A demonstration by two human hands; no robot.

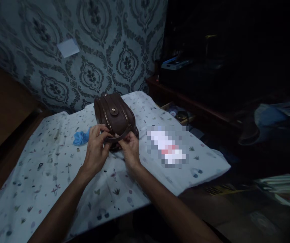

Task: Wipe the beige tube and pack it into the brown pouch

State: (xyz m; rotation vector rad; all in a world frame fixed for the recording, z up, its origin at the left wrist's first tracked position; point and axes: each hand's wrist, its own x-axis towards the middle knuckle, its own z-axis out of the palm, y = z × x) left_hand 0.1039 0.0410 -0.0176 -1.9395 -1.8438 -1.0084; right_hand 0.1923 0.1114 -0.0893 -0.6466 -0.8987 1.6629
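A small brown handbag (114,118) with gold zips and a snap tab lies on the bed, its near end toward me. My left hand (96,148) is closed, thumb and fingers pinching the left part of the bag's brown strap (119,136). On the strap's other side, my right hand (130,148) is also closed around it, fingers partly hidden behind the strap. A crumpled light blue cloth (81,137) lies just left of my left hand. What the fingertips do under the strap is too dark to make out.
The bag rests on a white patterned sheet (84,199). Right of my hands lies a bright, pixelated object (166,146). An open drawer (181,114) with small things stands beyond the bed's right edge. Patterned wallpaper (91,74) rises behind; a stack of papers (284,189) sits low at right.
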